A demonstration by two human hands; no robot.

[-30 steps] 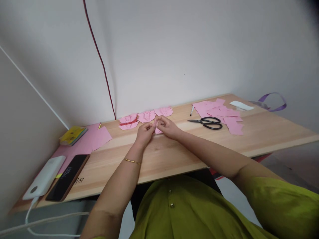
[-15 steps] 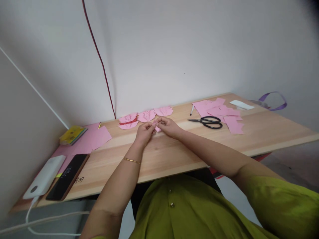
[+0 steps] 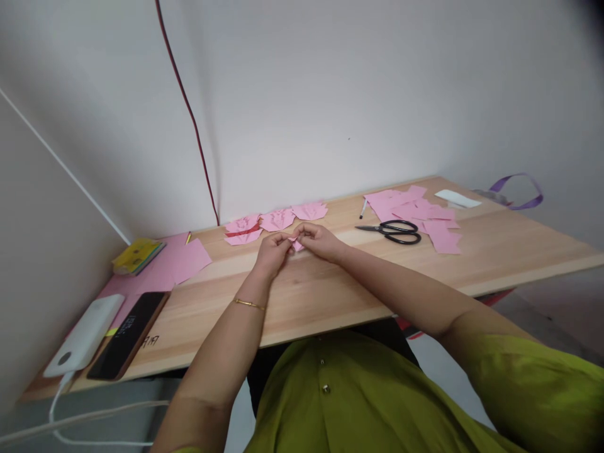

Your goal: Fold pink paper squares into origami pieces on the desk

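My left hand (image 3: 272,251) and my right hand (image 3: 318,240) meet over the middle of the wooden table (image 3: 330,283). Both pinch a small pink paper piece (image 3: 297,245) between their fingertips, and most of it is hidden by the fingers. Just behind the hands lie three folded pink paper shapes (image 3: 277,220) in a row near the wall. A gold bangle sits on my left wrist.
Black scissors (image 3: 394,232) and a pile of pink paper squares (image 3: 419,217) lie to the right, with a pen (image 3: 362,209) beside them. At the left are pink sheets (image 3: 182,261), a yellow pad (image 3: 136,255), a black phone (image 3: 128,335) and a white power bank (image 3: 85,335).
Both hands have sunk slightly toward the table with the pink piece, and the fingertips have drawn closer together around it.
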